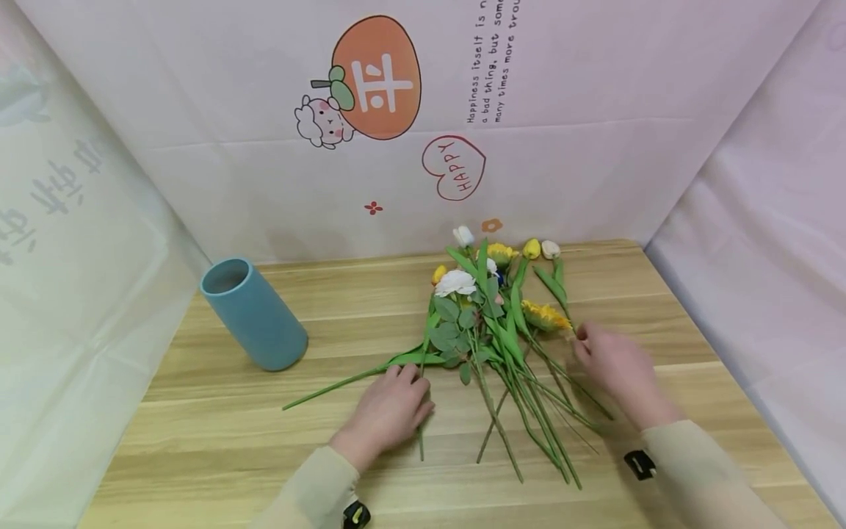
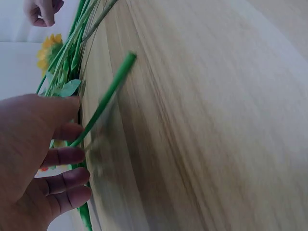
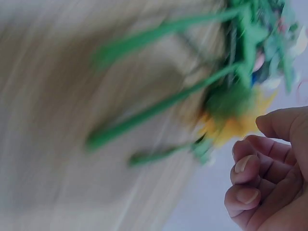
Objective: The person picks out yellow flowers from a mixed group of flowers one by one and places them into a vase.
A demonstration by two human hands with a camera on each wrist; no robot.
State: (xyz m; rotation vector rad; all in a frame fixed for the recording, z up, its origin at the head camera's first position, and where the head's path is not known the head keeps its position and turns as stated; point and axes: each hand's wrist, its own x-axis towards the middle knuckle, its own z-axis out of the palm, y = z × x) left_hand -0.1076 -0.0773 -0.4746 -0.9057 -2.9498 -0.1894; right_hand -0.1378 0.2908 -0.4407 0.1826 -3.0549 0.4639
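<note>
A bunch of artificial flowers (image 1: 502, 323) lies on the wooden table (image 1: 264, 455), heads toward the back wall. My left hand (image 1: 390, 408) sits at the bunch's left side. Its fingers (image 2: 67, 156) curl round a long green stem (image 1: 337, 382) that points left; in the left wrist view this stem (image 2: 108, 96) looks raised slightly above the wood. My right hand (image 1: 611, 364) hovers at the right side of the bunch, just beside a yellow sunflower (image 1: 545, 316). In the blurred right wrist view its fingers (image 3: 255, 166) are loosely curled and hold nothing, close to the sunflower (image 3: 236, 125).
A blue cylindrical vase (image 1: 254, 316) stands upright at the left rear of the table, well apart from the flowers. Printed fabric walls enclose the table at the back and both sides. Bare wood lies between the vase and my left hand.
</note>
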